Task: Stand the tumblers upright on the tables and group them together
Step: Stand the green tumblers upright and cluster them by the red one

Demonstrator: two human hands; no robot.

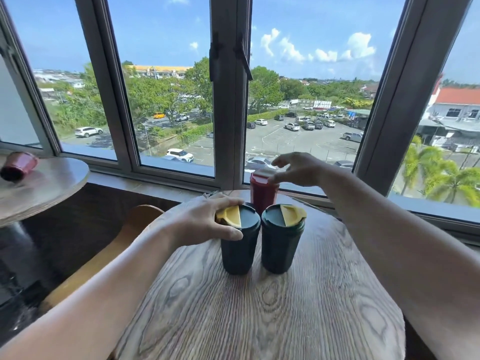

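Two dark green tumblers with yellow lid flaps stand upright side by side on the round wooden table. My left hand grips the rim of the left green tumbler. The right green tumbler stands free beside it. Behind them a red tumbler with a white lid stands upright; my right hand hovers at its lid, fingers spread, fingertips touching the lid. Another red tumbler lies on its side on a second round table at the left.
A wooden chair back sits between the two tables. The window sill and grey window frames run just behind the tables. Dark floor lies below at the left.
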